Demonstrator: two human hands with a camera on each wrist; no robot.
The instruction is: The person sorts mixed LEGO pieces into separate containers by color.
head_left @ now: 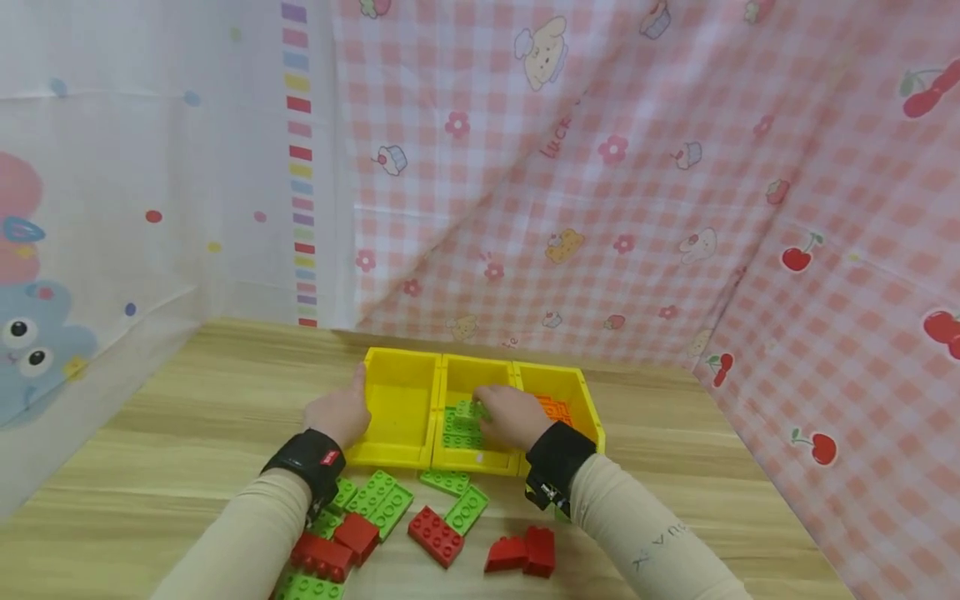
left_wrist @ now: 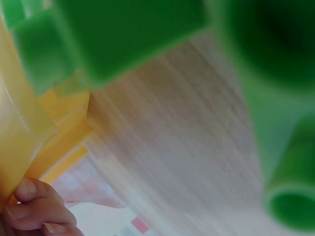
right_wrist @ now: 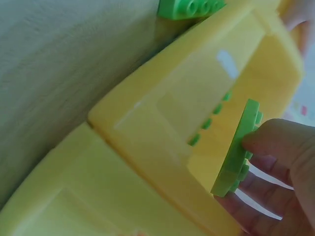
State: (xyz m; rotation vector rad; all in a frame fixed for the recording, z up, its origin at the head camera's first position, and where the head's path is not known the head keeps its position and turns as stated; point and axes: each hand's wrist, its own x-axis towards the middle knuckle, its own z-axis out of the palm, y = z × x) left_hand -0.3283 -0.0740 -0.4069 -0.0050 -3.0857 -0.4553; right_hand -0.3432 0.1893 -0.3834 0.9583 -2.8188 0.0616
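Three yellow bins stand joined in a row. My left hand (head_left: 339,417) grips the side of the left yellow bin (head_left: 401,408), whose inside is bare. In the left wrist view its curled fingers (left_wrist: 39,209) lie against the yellow wall. My right hand (head_left: 517,415) is over the middle bin (head_left: 472,460) and pinches a green toy brick (right_wrist: 235,152) between thumb and fingers, tilted on edge in the right wrist view. Beneath it, more green bricks (head_left: 459,432) lie inside that bin. Orange bricks (head_left: 553,408) sit in the right bin (head_left: 566,379), partly hidden by my hand.
On the wooden table, in front of the bins, lie loose green bricks (head_left: 382,500) and red bricks (head_left: 437,536), some under my left forearm. Two more red pieces (head_left: 538,552) lie near my right forearm. Patterned cloth (head_left: 480,183) hangs behind and at both sides.
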